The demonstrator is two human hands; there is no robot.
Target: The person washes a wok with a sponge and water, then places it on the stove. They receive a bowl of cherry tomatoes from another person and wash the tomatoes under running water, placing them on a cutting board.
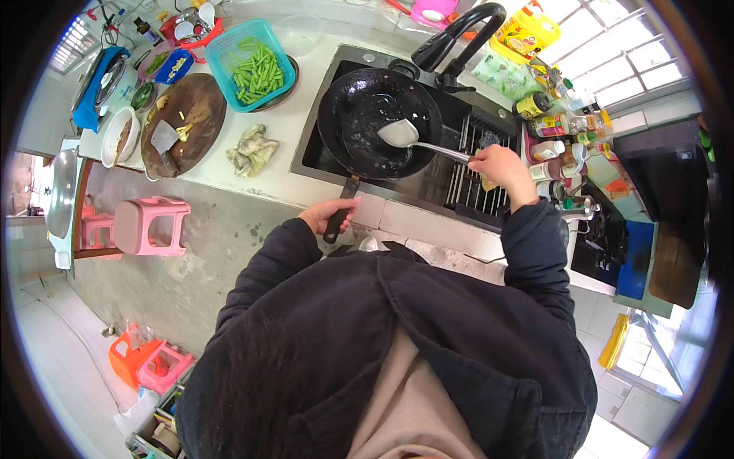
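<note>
A black wok (367,155) sits over the dark kitchen sink (314,150), below the black faucet (447,43); its inside looks wet. My left hand (331,216) is around the wok's black handle (348,198), which points towards my body. In my right hand (499,166) is the handle of a metal wok spatula (399,133), its blade over the inside of the wok. Whether the blade touches the wok, I cannot tell. A crumpled cloth (252,150) lies on the counter left of the sink.
Left on the counter are a turquoise basket (215,57) of cut green stems and a round chopping board (203,109) bearing a cleaver (164,137). Bottles and jars (547,126) line the right side. A metal rack (467,183) spans the sink's right part. Pink stools (150,226) stand lower left.
</note>
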